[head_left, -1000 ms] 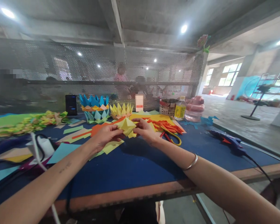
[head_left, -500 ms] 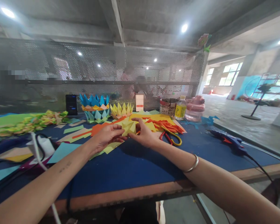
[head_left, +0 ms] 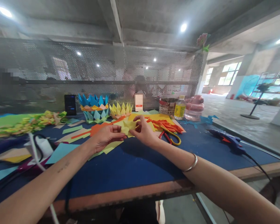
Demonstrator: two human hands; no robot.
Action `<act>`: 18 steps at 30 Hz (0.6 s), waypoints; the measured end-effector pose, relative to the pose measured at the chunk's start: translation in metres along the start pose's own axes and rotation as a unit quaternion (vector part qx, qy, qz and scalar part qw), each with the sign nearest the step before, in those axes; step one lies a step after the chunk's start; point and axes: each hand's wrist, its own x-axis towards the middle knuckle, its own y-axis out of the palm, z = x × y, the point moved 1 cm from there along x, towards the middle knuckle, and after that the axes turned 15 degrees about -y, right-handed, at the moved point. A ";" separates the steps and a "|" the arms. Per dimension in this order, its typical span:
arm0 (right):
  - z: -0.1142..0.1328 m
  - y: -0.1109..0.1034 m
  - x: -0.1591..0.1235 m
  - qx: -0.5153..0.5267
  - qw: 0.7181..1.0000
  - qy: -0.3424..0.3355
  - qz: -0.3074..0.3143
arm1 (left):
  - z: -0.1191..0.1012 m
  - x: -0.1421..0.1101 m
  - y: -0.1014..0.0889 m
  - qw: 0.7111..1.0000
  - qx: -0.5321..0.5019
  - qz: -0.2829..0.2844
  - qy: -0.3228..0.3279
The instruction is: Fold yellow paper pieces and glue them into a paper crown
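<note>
Between my two hands is a folded piece of yellow paper [head_left: 128, 125], held above the blue table mat. My left hand [head_left: 108, 135] pinches its left side between thumb and fingers. On the other side my right hand [head_left: 143, 130] grips the paper with curled fingers, some of them partly hidden. Just behind stand a yellow pointed paper crown [head_left: 121, 109] and a taller blue and orange paper crown [head_left: 94, 104]. Scissors [head_left: 171, 137] with red and yellow handles lie right of my right hand, by a heap of orange paper strips [head_left: 164, 125].
A glue gun [head_left: 226, 140] with a cord lies at the right. A yellow-labelled bottle [head_left: 179, 109], a pink jug [head_left: 194, 108] and a woven basket [head_left: 168, 106] stand at the back. Coloured paper, a power strip [head_left: 34, 163] and cables occupy the left.
The folded yellow paper has turned slightly and looks flatter between my fingers. My right hand's fingers have curled a little more. The rest of the table looks the same.
</note>
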 end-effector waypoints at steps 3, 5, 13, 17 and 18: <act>0.002 0.000 0.000 -0.003 1.000 0.001 0.006 | 0.000 0.001 -0.001 1.000 -0.003 -0.027 -0.005; 0.004 -0.001 0.000 -0.015 1.000 0.002 0.017 | 0.000 0.001 -0.002 0.999 -0.006 -0.041 -0.002; 0.005 0.001 -0.001 -0.028 0.998 0.006 0.052 | -0.002 -0.002 0.001 0.998 -0.004 -0.057 0.009; 0.005 0.001 0.000 -0.024 0.998 0.021 0.048 | -0.003 -0.002 0.002 0.998 0.012 -0.055 0.014; 0.006 0.001 0.000 -0.025 0.998 0.024 0.045 | -0.002 -0.002 0.001 0.998 0.017 -0.054 0.017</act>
